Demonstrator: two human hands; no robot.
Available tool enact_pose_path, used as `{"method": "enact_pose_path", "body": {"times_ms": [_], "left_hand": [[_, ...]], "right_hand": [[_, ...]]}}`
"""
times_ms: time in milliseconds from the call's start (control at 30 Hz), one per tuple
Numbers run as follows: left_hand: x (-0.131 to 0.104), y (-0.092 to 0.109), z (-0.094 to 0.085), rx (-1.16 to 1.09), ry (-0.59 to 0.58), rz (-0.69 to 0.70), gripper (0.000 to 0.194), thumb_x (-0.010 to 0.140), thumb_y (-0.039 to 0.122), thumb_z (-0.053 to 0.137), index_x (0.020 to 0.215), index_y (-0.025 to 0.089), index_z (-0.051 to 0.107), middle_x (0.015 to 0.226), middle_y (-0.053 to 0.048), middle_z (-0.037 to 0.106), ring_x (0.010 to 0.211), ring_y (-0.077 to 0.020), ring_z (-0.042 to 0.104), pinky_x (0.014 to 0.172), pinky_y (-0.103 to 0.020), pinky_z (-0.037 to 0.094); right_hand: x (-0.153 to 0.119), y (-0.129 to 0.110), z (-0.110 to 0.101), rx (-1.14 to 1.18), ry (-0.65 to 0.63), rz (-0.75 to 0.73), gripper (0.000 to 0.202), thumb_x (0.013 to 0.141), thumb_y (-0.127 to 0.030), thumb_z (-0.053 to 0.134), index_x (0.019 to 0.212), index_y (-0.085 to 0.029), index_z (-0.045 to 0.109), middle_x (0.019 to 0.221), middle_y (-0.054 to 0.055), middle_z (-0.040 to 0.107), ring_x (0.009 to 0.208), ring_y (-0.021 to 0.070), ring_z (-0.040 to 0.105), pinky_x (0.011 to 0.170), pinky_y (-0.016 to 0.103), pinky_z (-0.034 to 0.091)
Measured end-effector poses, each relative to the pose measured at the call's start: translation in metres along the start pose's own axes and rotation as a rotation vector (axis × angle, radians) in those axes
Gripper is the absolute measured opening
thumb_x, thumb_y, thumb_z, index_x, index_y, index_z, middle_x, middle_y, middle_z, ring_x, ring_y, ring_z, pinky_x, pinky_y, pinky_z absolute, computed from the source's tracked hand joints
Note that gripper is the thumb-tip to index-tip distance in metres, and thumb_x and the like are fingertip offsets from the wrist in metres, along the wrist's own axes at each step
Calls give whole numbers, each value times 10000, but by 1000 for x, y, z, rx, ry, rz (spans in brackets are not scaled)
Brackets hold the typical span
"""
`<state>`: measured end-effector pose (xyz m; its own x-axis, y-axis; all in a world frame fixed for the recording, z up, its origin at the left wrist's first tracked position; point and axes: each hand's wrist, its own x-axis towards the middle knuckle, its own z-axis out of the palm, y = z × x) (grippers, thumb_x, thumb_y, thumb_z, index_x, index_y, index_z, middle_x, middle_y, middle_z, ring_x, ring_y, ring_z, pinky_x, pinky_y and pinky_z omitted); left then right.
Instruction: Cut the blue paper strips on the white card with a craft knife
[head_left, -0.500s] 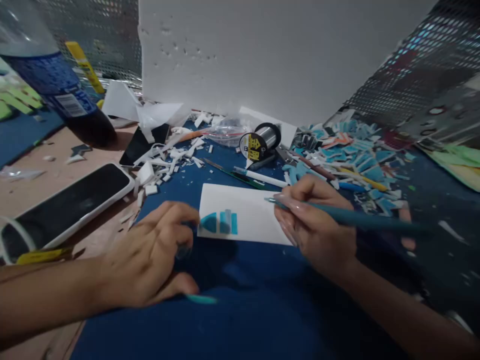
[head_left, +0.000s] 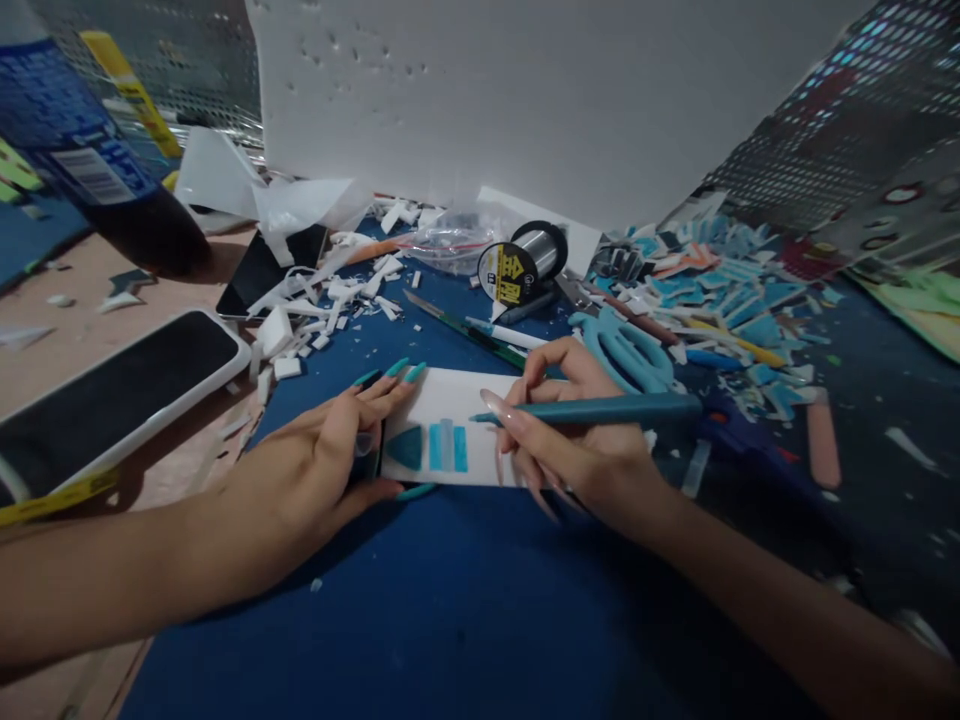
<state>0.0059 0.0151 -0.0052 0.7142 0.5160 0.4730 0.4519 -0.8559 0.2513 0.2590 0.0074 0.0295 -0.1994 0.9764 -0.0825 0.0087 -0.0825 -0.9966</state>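
A white card (head_left: 442,395) lies on the blue mat, bearing a dark teal rounded shape and light blue bars near its left end. My left hand (head_left: 315,465) grips that end, with long turquoise-nailed fingers over the far edge and the thumb at the near edge. Between the thumb and fingers of my right hand (head_left: 592,440) is a teal pen (head_left: 622,408), held nearly level. Its thin tip points left, just right of the blue bars; whether it touches the card I cannot tell. The lower fingers of my right hand rest by the card's right part.
Light blue scissors (head_left: 630,350) lie behind my right hand. Beyond the card are a wire spool (head_left: 521,265) and a green-handled blade (head_left: 465,328). White scraps (head_left: 352,295) and blue scraps (head_left: 735,270) are piled around. A phone (head_left: 127,395) and a cola bottle (head_left: 97,170) are at left.
My left hand has come onto the card's left end, its fingers now over the far edge. The right hand has moved left with the pen, whose tip is nearer the blue bars.
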Motion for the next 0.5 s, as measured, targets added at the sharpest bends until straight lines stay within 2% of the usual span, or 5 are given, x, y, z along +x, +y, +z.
{"method": "enact_pose_path", "body": {"times_ms": [100, 200, 333, 400, 500], "left_hand": [[-1, 1, 1, 31, 18, 12, 305, 1132, 332, 397, 1325, 99, 361, 1289, -344, 691, 1231, -360, 699, 957, -420, 654], [-3, 1, 1, 23, 5, 13, 348, 1129, 318, 415, 1347, 51, 369, 1309, -362, 671, 1273, -363, 672, 1005, -432, 624], [-2, 2, -3, 20, -20, 15, 357, 1130, 307, 408, 1344, 22, 387, 1269, -371, 687, 1280, -368, 665, 998, -424, 620], [0, 2, -4, 30, -34, -1, 390, 1138, 334, 368, 1345, 5, 397, 1231, -377, 699, 1244, -362, 692, 970, -402, 632], [2, 2, -5, 30, -53, 17, 414, 1134, 308, 369, 1394, -14, 357, 1259, -381, 686, 1269, -350, 679, 1008, -415, 612]], "right_hand": [[0, -5, 2, -40, -44, -6, 370, 805, -314, 871, 958, -279, 536, 535, -92, 636, 304, 117, 498, 296, 229, 377], [1, -5, 2, -101, -41, -28, 283, 835, -329, 845, 807, -258, 573, 539, -57, 640, 341, 116, 519, 314, 236, 372], [5, -1, 1, -210, -19, -107, 430, 803, -307, 845, 595, -243, 474, 511, -38, 596, 353, 107, 521, 316, 227, 370], [6, -1, 2, -266, -26, -126, 510, 830, -328, 806, 522, -242, 409, 459, -34, 541, 355, 106, 516, 328, 222, 382], [4, -3, 4, -365, 32, -113, 570, 902, -282, 710, 473, -241, 336, 398, -40, 471, 351, 95, 496, 369, 214, 423]]}}
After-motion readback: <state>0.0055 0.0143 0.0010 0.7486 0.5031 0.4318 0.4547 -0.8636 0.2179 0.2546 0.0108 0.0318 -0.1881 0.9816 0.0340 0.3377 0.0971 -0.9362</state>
